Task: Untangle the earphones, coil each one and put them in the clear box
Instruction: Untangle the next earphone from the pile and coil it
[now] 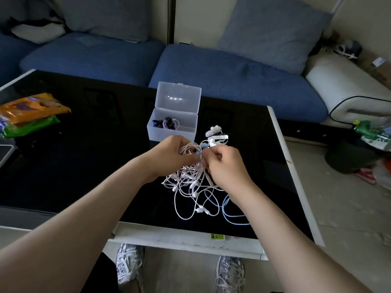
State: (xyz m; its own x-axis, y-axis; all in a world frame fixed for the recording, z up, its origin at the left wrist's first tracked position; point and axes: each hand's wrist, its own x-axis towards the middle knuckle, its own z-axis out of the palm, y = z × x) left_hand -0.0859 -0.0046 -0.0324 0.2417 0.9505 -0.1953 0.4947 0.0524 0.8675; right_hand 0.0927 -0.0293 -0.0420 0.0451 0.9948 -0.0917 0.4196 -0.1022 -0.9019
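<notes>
- White and pale pink cords are bunched in the left hand (pixel 169 157), whose fingers curl round a raised clump. The right hand (pixel 224 166) sits just beside it, fingertips pinching a strand by a small blue piece. Both hands are clamped on the same tangle (pixel 190 185).
- The step in hand looks like untangling: no single earphone in this lot appears free, so coiling has not yet begun for it.
- The next move probably calls for finding one end and feeding it back through the loops while the other hand holds the clump loosely; pulling hard would likely tighten the knots.
- A blue cord (pixel 231 217) loops out from under the right wrist toward the near edge of the tabletop (pixel 84 166), and it could slide over if dragged.
- The clear box (pixel 172 134) stands just beyond the hands with its lid up. A dark and purple coiled set (pixel 168 123) is already inside, with room to spare.
- More white earphones (pixel 215 133) lie on the tabletop just right of the box.
- Open tabletop stretches left as far as the snack packets (pixel 31 111); the right edge is nearer.
</notes>
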